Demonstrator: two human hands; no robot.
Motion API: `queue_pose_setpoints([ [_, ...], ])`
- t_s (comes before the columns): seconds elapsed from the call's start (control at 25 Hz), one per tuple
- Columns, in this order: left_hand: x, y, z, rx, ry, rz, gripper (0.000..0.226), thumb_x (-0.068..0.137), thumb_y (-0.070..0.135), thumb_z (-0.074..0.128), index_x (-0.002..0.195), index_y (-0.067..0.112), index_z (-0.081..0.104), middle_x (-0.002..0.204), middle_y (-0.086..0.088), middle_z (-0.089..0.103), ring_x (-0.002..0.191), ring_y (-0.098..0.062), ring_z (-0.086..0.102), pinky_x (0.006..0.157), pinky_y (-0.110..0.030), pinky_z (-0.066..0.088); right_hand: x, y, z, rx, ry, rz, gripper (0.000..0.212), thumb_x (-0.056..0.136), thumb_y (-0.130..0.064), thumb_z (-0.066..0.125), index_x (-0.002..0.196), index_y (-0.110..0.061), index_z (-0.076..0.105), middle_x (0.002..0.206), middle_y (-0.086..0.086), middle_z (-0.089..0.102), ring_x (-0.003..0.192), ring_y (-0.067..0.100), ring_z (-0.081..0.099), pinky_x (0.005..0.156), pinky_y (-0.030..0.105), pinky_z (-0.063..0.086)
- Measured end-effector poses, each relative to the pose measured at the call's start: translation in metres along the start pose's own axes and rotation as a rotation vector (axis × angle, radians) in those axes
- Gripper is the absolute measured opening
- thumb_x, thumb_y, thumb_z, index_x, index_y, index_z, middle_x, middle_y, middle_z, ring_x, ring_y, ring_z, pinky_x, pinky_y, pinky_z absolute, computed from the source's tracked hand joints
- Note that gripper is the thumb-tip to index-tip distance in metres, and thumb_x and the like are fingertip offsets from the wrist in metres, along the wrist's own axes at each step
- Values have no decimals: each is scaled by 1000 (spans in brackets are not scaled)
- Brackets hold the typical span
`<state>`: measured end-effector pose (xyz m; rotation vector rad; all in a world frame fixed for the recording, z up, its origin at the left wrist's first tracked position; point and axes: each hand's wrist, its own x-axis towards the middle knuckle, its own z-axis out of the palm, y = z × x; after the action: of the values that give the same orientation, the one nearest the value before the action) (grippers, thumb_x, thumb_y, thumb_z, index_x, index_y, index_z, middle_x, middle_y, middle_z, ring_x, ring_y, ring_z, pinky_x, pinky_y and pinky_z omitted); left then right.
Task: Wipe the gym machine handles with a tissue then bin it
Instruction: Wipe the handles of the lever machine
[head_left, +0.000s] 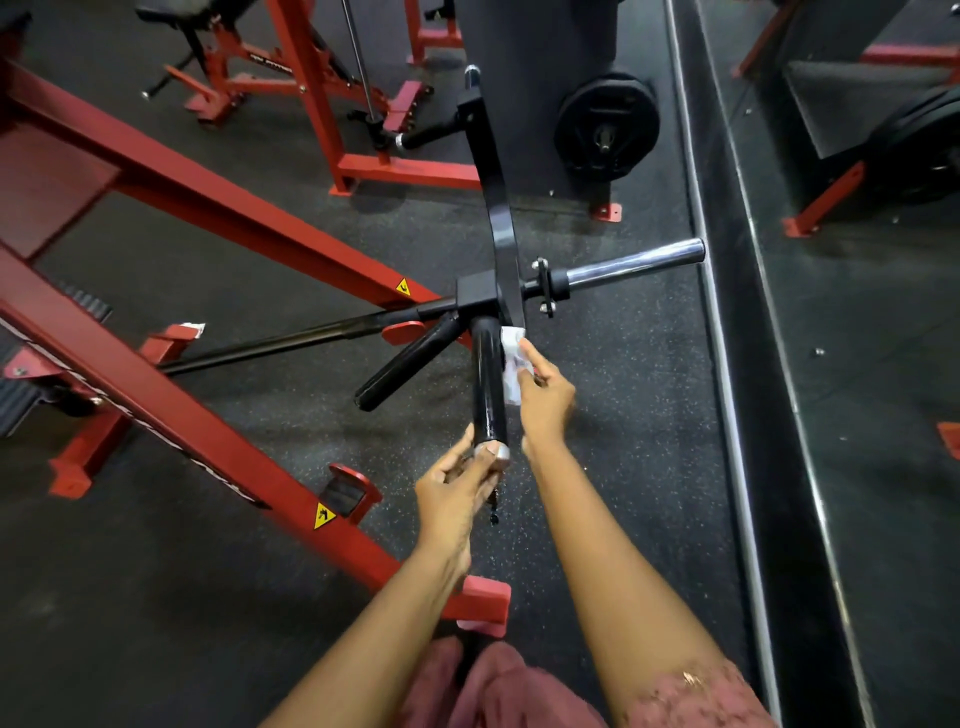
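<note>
While left hand (457, 483) steadies handle (488, 384), right hand (545, 400) presses tissue (511, 353) against it.

Single head-worn wide-angle view, looking forward and steeply down. Close on both forearms and the black handle (488, 384) at frame centre; red machine frame (208, 197) left, mirror wall (857, 312) right, rubber floor (623, 415) below.

You see: handle (489, 384) – glossy black, smooth, silvery metal end cap | tissue (511, 358) – white crumpled paper | weight peg (634, 265) – bright polished metal | frame (208, 197) – red painted metal, satin | floor (623, 415) – matt black speckled rubber, grainy.
</note>
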<state>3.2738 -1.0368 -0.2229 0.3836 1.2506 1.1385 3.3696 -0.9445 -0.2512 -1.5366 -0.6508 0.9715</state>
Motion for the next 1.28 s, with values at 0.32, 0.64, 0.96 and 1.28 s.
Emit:
queue_pose_setpoints([
  [0.32, 0, 1, -2, 3, -12, 3, 40, 81, 2, 64, 120, 10, 59, 93, -6, 72, 94, -23, 65, 73, -19, 56, -69, 25, -21, 294, -81, 152, 36, 89, 5, 50, 106, -23, 66, 115, 2, 65, 110, 16, 59, 100, 38, 45],
  [0.64, -4, 6, 1, 86, 8, 17, 39, 83, 2, 63, 119, 18, 57, 90, -5, 69, 86, -20, 64, 82, -28, 53, -18, 18, 5, 248, -121, 111, 44, 87, 8, 43, 120, -16, 60, 120, 7, 62, 94, 13, 56, 93, 40, 44],
  [0.96, -4, 5, 2, 102, 9, 26, 41, 80, 2, 66, 120, 9, 59, 93, -12, 68, 79, -16, 62, 67, -18, 52, -84, 21, -42, 262, -147, 161, 38, 86, 9, 52, 117, -13, 59, 115, 10, 64, 93, 7, 65, 82, 22, 53],
  [1.28, -3, 0, 2, 140, 49, 33, 44, 78, 12, 71, 121, 11, 60, 91, -9, 66, 85, -18, 61, 88, -35, 50, -18, -68, -23, -645, -618, -708, 36, 79, 5, 56, 110, -10, 67, 113, 2, 65, 104, -3, 57, 93, 4, 37],
])
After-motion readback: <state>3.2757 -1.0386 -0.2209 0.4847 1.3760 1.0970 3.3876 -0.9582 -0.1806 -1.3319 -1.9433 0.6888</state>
